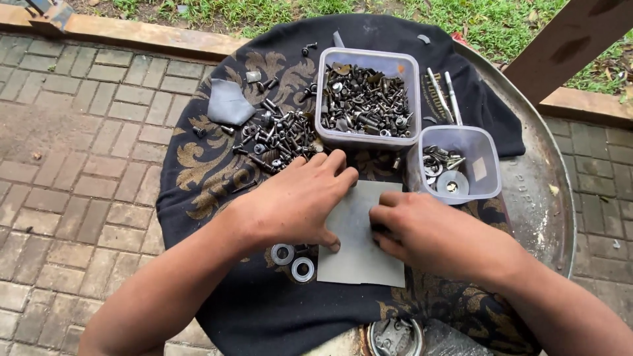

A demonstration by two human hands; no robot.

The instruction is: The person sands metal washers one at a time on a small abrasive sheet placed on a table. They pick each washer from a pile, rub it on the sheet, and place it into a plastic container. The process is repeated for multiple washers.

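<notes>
Both hands worked over a grey sheet (359,247) spread on a black cloth with gold scrollwork (211,171), which covered a round metal table (547,198). The left hand (297,201) lay palm down, fingers loosely spread and slightly curled, its fingertips pressing the sheet's near-left edge and its thumb touching the sheet lower down. The right hand (428,231) was curled, fingers drawn together and pressed onto the sheet's right side; whether it pinched anything beneath could not be told. Both forearms reached in from the lower edge, angled toward each other.

Just below the left hand lay two metal washers (293,262), touching the cloth beside the sheet. Beyond its fingertips sat a loose heap of bolts and nuts (277,135), and next to that a clear plastic tub of mixed hardware (367,99). Beyond the right hand stood a smaller clear tub (458,165) holding a few washers.
</notes>
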